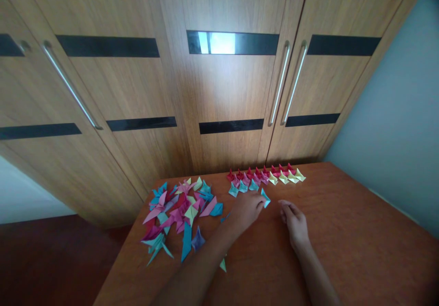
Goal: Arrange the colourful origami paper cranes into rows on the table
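Turquoise paper [266, 199] | pinched by left hand [249, 206] | right hand [295, 222] loosely curled

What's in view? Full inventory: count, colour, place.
Wardrobe: one, wood-brown, behind table
Handles: three whole, one partial; silver; wardrobe doors
Strips: eight, black, across wardrobe
Wall: one, blue-grey, right
Floor: one, dark red, lower left
Table: one, reddish-brown, under papers
Paper pile: uncountable, mixed colours, table's left
Red papers: count unclear, back row
Pink papers: about four, before red
Yellow papers: four, right of pink
Light-blue papers: three, front row
Held paper: one, light blue, left fingertips
Left hand: one, by front row
Right hand: one, right of held paper
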Demonstrator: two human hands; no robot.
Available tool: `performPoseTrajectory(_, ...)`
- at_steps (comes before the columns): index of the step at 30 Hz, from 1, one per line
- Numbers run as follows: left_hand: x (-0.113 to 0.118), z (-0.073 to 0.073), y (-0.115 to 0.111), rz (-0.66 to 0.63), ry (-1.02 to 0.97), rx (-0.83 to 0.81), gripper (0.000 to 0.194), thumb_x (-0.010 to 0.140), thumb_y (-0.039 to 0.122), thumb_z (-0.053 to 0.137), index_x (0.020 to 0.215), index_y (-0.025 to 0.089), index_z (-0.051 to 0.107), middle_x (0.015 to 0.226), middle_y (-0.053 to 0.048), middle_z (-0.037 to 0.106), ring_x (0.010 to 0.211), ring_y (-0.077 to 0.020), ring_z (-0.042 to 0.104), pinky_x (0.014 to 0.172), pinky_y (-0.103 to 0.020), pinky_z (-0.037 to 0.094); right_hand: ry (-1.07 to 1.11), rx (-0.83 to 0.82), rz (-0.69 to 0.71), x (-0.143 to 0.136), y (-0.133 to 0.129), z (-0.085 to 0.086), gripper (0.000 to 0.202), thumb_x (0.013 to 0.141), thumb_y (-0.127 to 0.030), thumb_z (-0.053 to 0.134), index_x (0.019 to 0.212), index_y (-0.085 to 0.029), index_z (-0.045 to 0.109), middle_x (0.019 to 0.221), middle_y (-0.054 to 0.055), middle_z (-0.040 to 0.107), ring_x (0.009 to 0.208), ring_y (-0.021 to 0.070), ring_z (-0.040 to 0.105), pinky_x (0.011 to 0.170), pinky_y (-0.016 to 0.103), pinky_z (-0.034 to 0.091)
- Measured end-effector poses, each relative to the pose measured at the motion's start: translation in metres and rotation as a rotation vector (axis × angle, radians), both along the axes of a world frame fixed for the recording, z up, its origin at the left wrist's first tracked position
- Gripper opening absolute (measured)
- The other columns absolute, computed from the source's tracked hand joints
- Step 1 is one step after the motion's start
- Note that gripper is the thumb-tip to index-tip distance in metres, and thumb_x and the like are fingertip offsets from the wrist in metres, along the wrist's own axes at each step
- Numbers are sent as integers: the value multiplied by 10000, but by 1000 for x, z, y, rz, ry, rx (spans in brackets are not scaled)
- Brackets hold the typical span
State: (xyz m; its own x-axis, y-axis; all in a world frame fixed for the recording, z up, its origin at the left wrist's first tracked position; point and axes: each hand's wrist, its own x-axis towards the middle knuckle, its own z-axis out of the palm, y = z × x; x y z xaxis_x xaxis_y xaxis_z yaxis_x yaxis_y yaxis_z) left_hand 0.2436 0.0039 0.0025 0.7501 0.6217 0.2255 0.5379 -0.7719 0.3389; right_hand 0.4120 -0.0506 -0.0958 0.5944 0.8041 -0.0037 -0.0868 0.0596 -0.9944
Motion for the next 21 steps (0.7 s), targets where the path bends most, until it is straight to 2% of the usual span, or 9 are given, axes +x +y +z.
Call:
performPoseTrajectory(5,39,-8,19,53,79,44,220,895,151,435,868,155,653,923,-95,646,886,-214,600,762,-311,462,-170,-38,52,2,2,-7,365,740,-474,568,893,-156,659,629,-9,565,525,122,468,468,222,374)
performPoseTrajectory(9,61,-17,31,94,154,65,207,881,99,442,911,124,645,958,-131,635,948,-249,595,794,-347,472,-243,-50,68,0,3,-7,368,754,-470,541,903,-157,661,609,-8,560,520,130,472,472,226,382)
performPoseTrajectory(16,75,-27,38,155,265,51,208,890,89,447,990,118,627,1003,-146,631,960,-241,603,799,-355,494,-339,-49,80,-2,3,-4,392,770,-505,505,864,-159,664,596,3,556,559,160,516,508,241,408)
performPoseTrajectory(19,78,-29,40,175,301,26,197,906,201,499,1069,139,590,1069,-103,612,953,-207,600,803,-371,507,-357,-53,85,-3,3,-3,395,771,-512,501,860,-162,661,601,4,559,575,167,528,530,247,416)
performPoseTrajectory(21,80,-30,41,186,312,8,271,898,292,528,1131,156,554,1131,-82,583,954,-195,594,807,-391,512,-362,-46,89,-3,2,-2,381,774,-500,499,858,-164,657,599,0,554,572,164,524,535,246,414)
